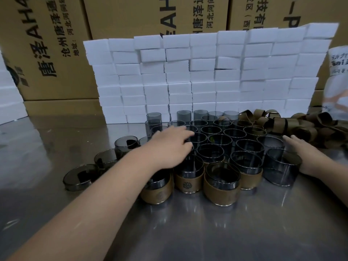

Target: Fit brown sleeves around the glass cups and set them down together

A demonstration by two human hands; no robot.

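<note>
Glass rims lie under the left hand (170, 146), whose fingers reach loosely spread over the packed glass cups (218, 137). The right hand (303, 155) is flat, fingers straight, seemingly touching an unsleeved cup (280, 169) at the cluster's right edge. Nearest the person stand sleeved cups (222, 187). Loose brown sleeves (301, 125) pile far right on the steel tabletop (188, 232), white foam blocks (197, 78) behind.

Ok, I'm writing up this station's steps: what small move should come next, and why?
Probably the right hand should grip the bare cup beside it, ready for a sleeve from the brown pile behind. That cup wears none, while the sleeved cups in the front row already do.
</note>
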